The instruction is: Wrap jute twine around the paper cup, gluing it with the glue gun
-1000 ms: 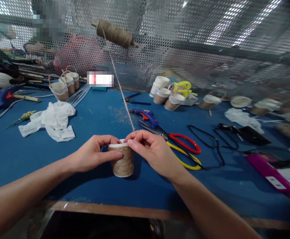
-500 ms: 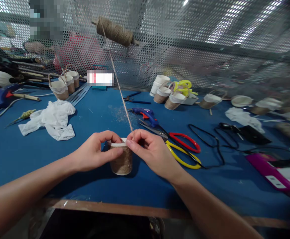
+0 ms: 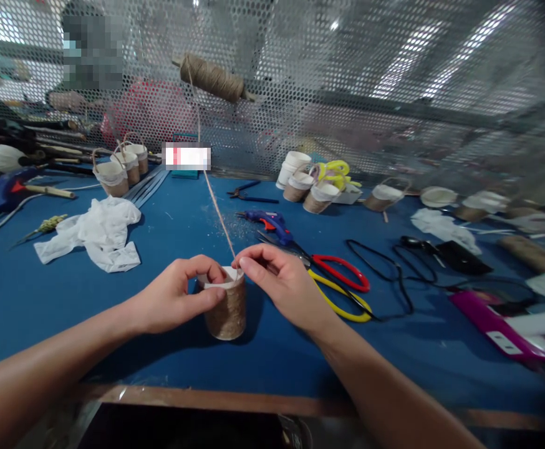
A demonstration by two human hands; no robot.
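Note:
A small white cup wrapped in brown twine (image 3: 228, 315) stands on the blue table in front of me. My left hand (image 3: 179, 293) grips its rim, fingers inside and thumb on the outer wall. At the rim's right side, my right hand (image 3: 284, 277) pinches the twine strand (image 3: 217, 209). That strand runs up to a twine spool (image 3: 211, 78) on a stick at the mesh screen. Just beyond my right hand lie scissors with red and yellow handles (image 3: 342, 274) and a blue glue gun (image 3: 270, 224).
Handled cups (image 3: 113, 179) stand at the back left, near a crumpled white cloth (image 3: 92, 234). More cups (image 3: 322, 196) and yellow-handled scissors (image 3: 335, 171) sit at the back right. Pliers (image 3: 254, 192) lie at the back. A black cable (image 3: 389, 268) and a purple power strip (image 3: 492, 321) occupy the right.
The strand has gone from taut to slack, now bending near its top. Brown twine covers the cup closer to its rim. The view has shifted slightly; both hands keep their holds.

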